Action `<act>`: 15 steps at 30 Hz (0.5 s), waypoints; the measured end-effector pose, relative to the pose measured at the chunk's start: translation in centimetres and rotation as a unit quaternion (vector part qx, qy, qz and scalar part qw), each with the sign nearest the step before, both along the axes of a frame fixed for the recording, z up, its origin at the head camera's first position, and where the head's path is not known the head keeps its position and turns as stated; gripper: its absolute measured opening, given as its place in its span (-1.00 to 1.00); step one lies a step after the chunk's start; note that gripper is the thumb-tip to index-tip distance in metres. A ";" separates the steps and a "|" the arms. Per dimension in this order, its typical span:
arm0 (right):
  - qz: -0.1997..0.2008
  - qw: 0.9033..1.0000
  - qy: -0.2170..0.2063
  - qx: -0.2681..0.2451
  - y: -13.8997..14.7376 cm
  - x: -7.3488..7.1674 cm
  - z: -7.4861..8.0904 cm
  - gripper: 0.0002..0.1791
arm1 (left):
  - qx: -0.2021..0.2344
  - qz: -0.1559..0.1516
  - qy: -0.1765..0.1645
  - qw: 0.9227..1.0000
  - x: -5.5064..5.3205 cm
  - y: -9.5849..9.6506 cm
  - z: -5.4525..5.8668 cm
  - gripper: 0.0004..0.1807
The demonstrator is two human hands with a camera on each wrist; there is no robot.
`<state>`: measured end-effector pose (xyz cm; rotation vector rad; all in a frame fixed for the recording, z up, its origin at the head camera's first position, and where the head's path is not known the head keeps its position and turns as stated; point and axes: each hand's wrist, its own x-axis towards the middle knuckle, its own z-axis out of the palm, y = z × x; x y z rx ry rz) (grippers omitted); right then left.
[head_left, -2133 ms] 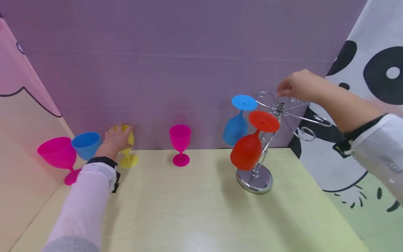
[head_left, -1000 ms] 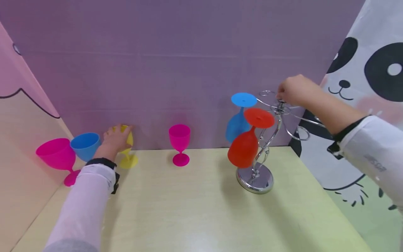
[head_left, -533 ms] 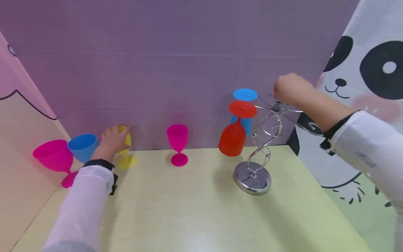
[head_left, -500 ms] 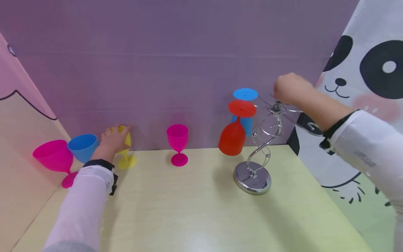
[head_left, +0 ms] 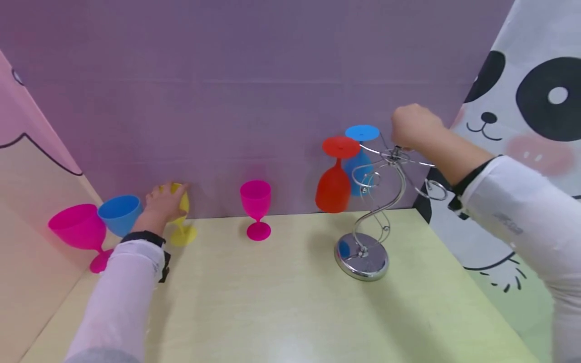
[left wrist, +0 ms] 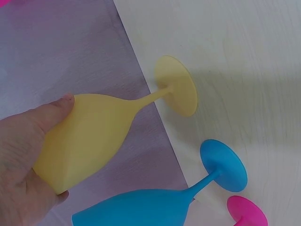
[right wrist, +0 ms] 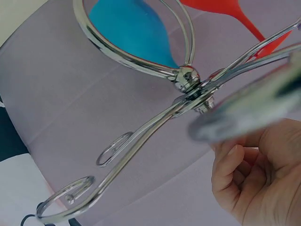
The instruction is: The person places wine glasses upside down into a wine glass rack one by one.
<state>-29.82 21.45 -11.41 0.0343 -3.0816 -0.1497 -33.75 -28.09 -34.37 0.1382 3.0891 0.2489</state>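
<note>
At the left, my left hand grips the bowl of a yellow plastic goblet, thumb and fingers on either side near its rim. The goblet's foot stands on the table. My right hand is curled over the top of a chrome glass rack, pinching its centre top. In the right wrist view a blurred shape covers part of those fingers. A red goblet and a blue goblet hang upside down by their feet from the rack's looped wire arms.
A pink goblet stands upright by the back wall, midway along the table. Left of the yellow goblet are another blue goblet and another pink one. The rack's round chrome base sits at the right.
The rack's top has turned under my right hand: the red goblet has swung left and back, the hanging blue one slightly right behind it. My left hand keeps its grip.
</note>
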 end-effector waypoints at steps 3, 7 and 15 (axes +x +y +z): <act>-0.005 1.000 0.001 0.001 -0.2 0.0 0.0 -0.85 | 0.000 -0.001 0.004 1.000 0.1 0.0 0.0 -0.15; -0.013 1.000 0.003 -0.002 -0.6 -0.1 0.0 -0.84 | -0.003 -0.002 0.010 1.000 0.3 -0.1 0.2 -0.15; -0.026 1.000 -0.004 0.010 -1.0 -0.2 -0.1 -0.83 | -0.006 -0.007 0.010 1.000 0.5 -0.2 0.4 -0.16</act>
